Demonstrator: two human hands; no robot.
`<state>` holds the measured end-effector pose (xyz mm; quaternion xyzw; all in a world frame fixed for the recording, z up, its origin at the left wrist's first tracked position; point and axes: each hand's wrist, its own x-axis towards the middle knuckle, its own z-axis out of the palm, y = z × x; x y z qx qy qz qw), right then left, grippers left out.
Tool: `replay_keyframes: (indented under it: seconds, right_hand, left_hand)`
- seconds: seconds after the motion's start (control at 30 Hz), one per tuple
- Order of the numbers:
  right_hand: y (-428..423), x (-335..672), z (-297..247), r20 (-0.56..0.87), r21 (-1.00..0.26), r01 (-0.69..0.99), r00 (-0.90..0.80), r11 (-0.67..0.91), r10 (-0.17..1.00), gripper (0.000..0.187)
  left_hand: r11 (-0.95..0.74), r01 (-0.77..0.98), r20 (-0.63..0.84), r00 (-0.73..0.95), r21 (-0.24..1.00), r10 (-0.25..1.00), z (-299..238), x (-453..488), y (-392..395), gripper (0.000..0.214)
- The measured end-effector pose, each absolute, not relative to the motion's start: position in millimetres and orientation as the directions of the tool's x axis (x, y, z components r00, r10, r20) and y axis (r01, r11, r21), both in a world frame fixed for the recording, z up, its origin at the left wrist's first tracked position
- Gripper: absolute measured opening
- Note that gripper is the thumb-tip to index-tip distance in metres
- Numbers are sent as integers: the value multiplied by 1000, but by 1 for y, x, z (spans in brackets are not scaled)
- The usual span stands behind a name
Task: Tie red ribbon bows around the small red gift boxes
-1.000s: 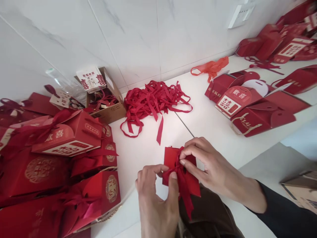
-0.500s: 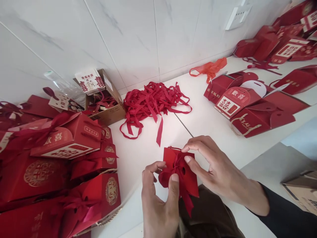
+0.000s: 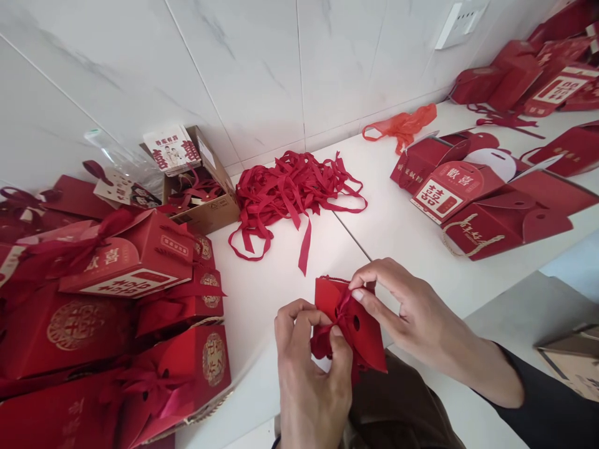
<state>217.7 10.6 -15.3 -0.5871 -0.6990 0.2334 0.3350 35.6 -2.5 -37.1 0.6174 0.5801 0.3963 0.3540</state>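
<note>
A small red gift box [image 3: 369, 340] with round holes in its top flaps stands at the table's near edge. Tied at its top is a dark red ribbon bow [image 3: 344, 312]. My left hand [image 3: 313, 362] is closed on the bow's left side, thumb and fingers around the ribbon near the knot. Thumb and forefinger of my right hand [image 3: 402, 305] pinch the ribbon's upper right part beside the box's back corner. My left hand hides part of the box's left side and the lower ribbon.
Loose red ribbons [image 3: 290, 190] lie heaped by the wall. A cardboard box [image 3: 219, 209] holds cards and ribbon pieces. Finished red boxes [image 3: 135, 255] are stacked at left; open red boxes [image 3: 500, 218] stand at right. An orange plastic bag [image 3: 405, 128] lies near the wall.
My left fingers have closed in on the bow, and my right thumb and forefinger have come together on the ribbon. The hanging ribbon tail now shows less below the box.
</note>
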Motion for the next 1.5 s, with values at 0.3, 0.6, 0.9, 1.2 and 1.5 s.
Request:
replay_keyframes:
  seconds: [0.3,0.6,0.9,1.2,1.5]
  right_hand:
    - [5,218,-10,158,-759,622,-111,193,981,14]
    - [5,218,-8,11,-807,590,-38,31,999,22]
    - [14,228,-2,-86,-835,549,-73,-33,994,23]
    - [21,233,-3,-22,-769,622,-256,148,966,10]
    - [19,233,14,-210,-853,517,-201,-78,957,27]
  left_hand:
    - [-88,396,92,10,914,996,-41,34,-2,10]
    - [-83,423,77,32,902,997,-39,31,-3,12]
    - [-172,479,169,49,861,984,-32,36,-5,18]
    - [-73,460,72,20,885,997,-33,48,-6,6]
    - [-77,462,58,55,883,997,-37,45,-3,7]
